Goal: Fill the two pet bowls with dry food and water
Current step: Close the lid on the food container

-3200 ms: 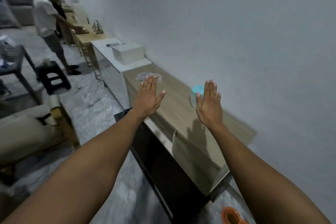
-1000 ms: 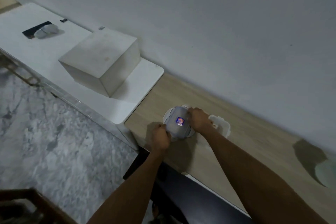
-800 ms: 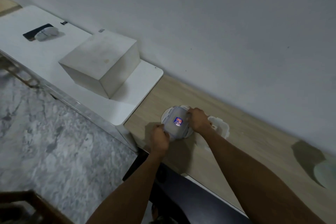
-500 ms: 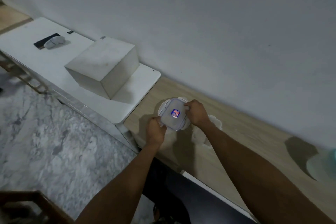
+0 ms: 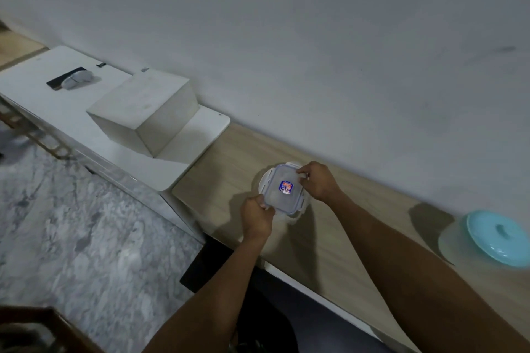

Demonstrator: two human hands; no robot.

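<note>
Hands at work: we are gripping the clip-lid food container [image 5: 284, 193] on the wooden counter [image 5: 358, 238], left hand [image 5: 256, 216] closed on its near corner, right hand [image 5: 318, 180] pinching the far edge clip.

A plain pale wall [image 5: 286, 37] is seen behind a long wood-grain counter [image 5: 229, 163]; a white cabinet top [image 5: 46, 100] is set flush against the counter's left end; a grey box [image 5: 143, 112] is placed on it; grey-veined marble floor [image 5: 71, 238] is shown below; lighting is dim and even.
</note>
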